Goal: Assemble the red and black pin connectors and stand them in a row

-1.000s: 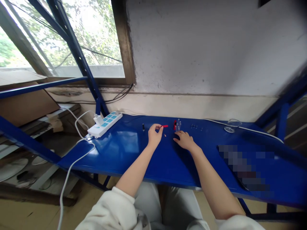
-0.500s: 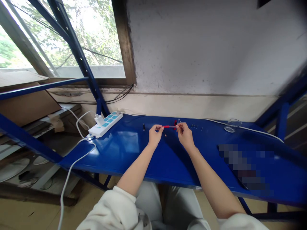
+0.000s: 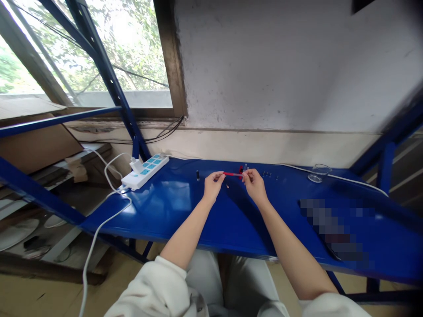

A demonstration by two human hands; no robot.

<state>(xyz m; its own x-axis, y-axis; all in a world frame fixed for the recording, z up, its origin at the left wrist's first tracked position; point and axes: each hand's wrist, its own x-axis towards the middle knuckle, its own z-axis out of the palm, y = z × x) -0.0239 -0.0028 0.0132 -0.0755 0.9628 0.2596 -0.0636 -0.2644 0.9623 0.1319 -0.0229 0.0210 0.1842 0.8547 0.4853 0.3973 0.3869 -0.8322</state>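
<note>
A slim pen (image 3: 233,174), red on its left part and greyish clear on its right, is stretched level between my two hands above the blue table. My left hand (image 3: 213,186) pinches the red end between thumb and fingers. The other end is in the pinch of my right hand (image 3: 255,185). Just behind my right hand lie small red and clear pieces (image 3: 241,169), partly hidden by it. A tiny pale-tipped piece (image 3: 227,186) rests on the table below the pen. To the left stands a short black cylinder (image 3: 198,175).
Several tiny dark parts (image 3: 266,174) lie right of my right hand. Farther right are a clear round container (image 3: 315,178) and a dark pixelated flat object (image 3: 330,229). A white power strip (image 3: 145,172) with a plug and cable sits at the table's left. Blue frame posts flank the table.
Both hands keep their hold on the pen, almost in the same place. The whole view has shifted very slightly.
</note>
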